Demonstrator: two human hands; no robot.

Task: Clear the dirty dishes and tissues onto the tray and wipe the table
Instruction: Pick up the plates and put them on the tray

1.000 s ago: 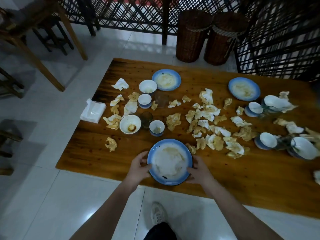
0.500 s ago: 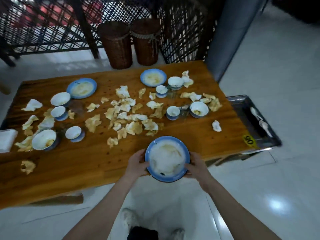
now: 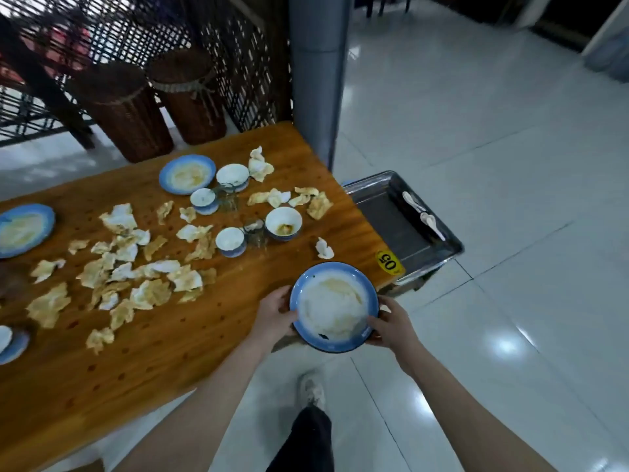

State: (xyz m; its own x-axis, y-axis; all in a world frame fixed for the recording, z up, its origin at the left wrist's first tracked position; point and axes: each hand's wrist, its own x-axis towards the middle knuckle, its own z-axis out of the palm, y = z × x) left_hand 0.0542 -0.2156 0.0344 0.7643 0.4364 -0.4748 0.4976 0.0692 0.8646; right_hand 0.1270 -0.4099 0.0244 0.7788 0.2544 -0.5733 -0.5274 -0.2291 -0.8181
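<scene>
Now carrying step: left hand (image 3: 274,313) and right hand (image 3: 391,323) grip blue-rimmed plate (image 3: 333,306), fingers curled round rim, above table (image 3: 170,352) corner. Next: lower onto tray (image 3: 384,212), avoiding spoons (image 3: 423,214).

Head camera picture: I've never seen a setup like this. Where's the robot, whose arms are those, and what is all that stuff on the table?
There is no robot here. A person wears a wide-angle camera on the head, looking forward and down, so the two bare arms are their own. The left hand and right hand grip opposite edges of a dirty blue-rimmed plate, held near the corner of the wooden table. On the table lie crumpled tissues, small bowls, glasses and more dirty plates. Beside the table's end stands a metal tray with white spoons in it.
</scene>
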